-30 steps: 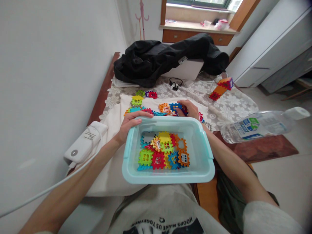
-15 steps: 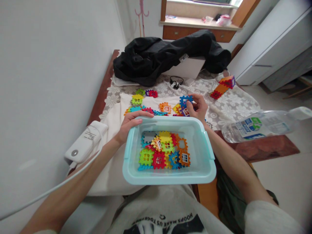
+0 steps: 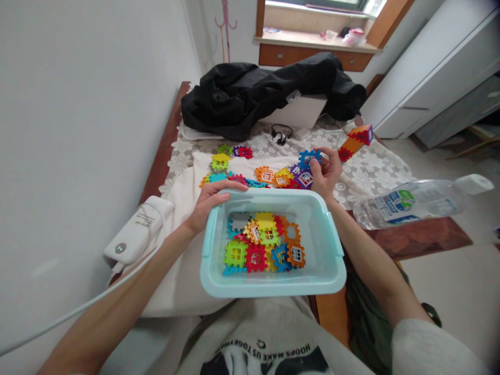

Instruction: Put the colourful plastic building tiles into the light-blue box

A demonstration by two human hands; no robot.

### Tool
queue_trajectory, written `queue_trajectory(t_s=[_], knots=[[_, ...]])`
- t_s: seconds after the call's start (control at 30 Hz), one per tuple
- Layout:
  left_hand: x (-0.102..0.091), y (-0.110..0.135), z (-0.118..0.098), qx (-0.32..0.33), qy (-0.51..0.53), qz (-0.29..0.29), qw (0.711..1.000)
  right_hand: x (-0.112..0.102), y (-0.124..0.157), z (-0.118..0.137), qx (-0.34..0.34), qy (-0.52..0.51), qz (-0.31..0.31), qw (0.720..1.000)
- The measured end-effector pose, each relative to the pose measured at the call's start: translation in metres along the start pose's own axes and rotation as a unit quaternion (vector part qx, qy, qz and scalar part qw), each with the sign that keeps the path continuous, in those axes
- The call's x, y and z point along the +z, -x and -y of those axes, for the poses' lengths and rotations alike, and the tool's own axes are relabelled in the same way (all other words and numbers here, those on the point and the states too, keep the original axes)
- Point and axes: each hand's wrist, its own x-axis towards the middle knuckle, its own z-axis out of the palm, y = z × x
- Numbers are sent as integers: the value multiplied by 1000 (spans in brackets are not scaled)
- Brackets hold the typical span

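A light teal plastic basin [image 3: 273, 287] sits close to my body, with several colourful building tiles [image 3: 255, 257] lying on its bottom. My left hand [image 3: 209, 203] grips the basin's far left corner, fingers along the rim. Beyond the basin's far right corner, my right hand [image 3: 328, 172] pinches a blue square building tile [image 3: 308, 159] with a window-like opening. Just below that tile lie purple window tiles [image 3: 305, 179] and a yellow one [image 3: 282, 178] on the white cloth. An orange window tile [image 3: 264, 175] lies farther left.
More tiles [image 3: 220, 161] lie on the cloth at left. A joined orange-red tile structure [image 3: 354, 141] stands at far right. A clear bottle [image 3: 414, 202] is on the right, a white power device [image 3: 138, 229] on the left. Black clothing [image 3: 250, 99] and earphones [image 3: 282, 134] lie behind.
My right hand has moved slightly right with the blue tile, uncovering more of the purple and yellow tiles beneath. The left hand keeps its hold on the basin.
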Motion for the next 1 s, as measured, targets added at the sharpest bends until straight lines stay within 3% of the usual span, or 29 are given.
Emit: queue_trajectory(t_s=[0.4,0.7,0.87,1.0], knots=[[1,0,-2,0,-7,-7,1000,-11,-20,-25,-6,-44,-50,998],[3,1,-3,0,-2,-5,1000,-18,-28,-22,39,-84,14,996],[2,2,-2,-8,7,-1,1000,-27,-45,-1,47,-150,-18,987],[1,2,1,-10,23,4,1000,-29,-60,42,12,-227,-37,973]])
